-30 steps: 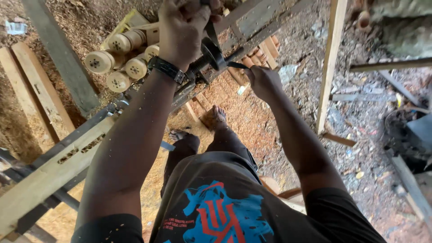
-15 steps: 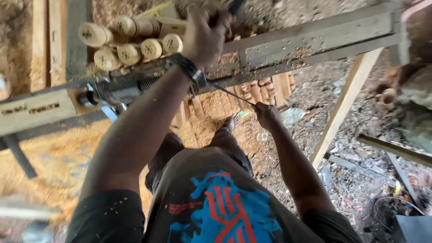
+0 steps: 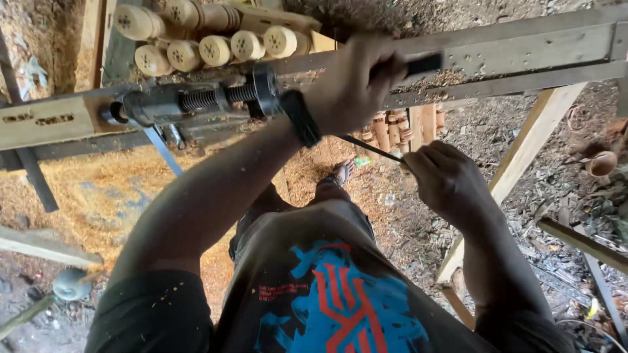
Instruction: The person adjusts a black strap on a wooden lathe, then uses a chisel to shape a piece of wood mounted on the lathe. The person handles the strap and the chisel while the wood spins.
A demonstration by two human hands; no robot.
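My left hand (image 3: 358,82), with a black band on its wrist, is closed around a black tool handle (image 3: 424,63) lying on the long wooden beam (image 3: 523,46) of a workbench. Below the beam, my right hand (image 3: 448,180) is closed on a thin dark metal rod (image 3: 369,147) that slants up and left towards my left wrist. Left of my left hand, a black metal fixture with a threaded screw (image 3: 216,98) is mounted on the beam. Turned pale wooden pieces (image 3: 196,39) are stacked behind it.
Sawdust (image 3: 85,196) covers the ground at the left. My sandalled foot (image 3: 340,173) is under the bench. More turned wooden pieces (image 3: 405,124) stand below the beam. A slanting wooden leg (image 3: 517,170) and loose slats (image 3: 582,242) are on the right.
The view has swung so the beam runs nearly level. My left hand now sits further right on it, gripping the handle. My right hand is closer and higher, still holding the rod.
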